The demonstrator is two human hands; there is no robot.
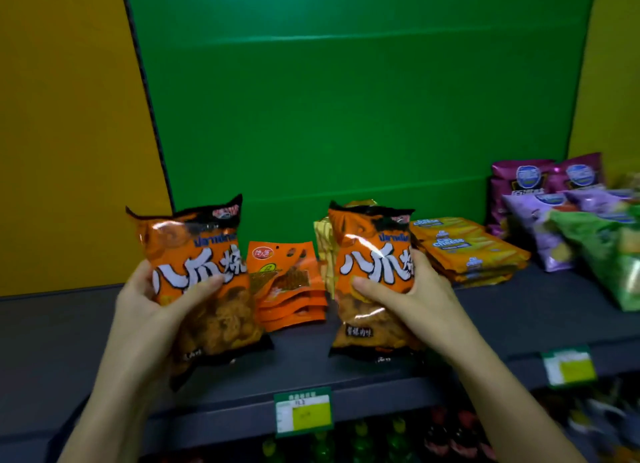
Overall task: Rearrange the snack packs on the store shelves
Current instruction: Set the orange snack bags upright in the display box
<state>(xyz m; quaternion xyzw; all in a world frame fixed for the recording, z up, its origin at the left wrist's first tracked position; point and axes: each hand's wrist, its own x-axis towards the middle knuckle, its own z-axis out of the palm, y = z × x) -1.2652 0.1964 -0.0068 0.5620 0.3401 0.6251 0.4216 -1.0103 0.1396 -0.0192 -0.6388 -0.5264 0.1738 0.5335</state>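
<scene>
My left hand (157,300) grips an orange snack bag (194,251) with large white characters, held upright above the grey shelf (69,327). My right hand (408,289) grips a second orange snack bag (370,254) of the same kind, also upright. Between the two bags lies a stack of small flat orange pouches (287,282) on the shelf. A yellow pack (323,241) stands partly hidden behind the right bag.
Stacked orange cheese cracker packs (474,248) lie right of my right hand. Purple bags (540,199) and green bags (602,254) crowd the far right. A green back panel (346,99) rises behind. Price tags (303,412) hang on the shelf edge; bottles (360,438) stand below.
</scene>
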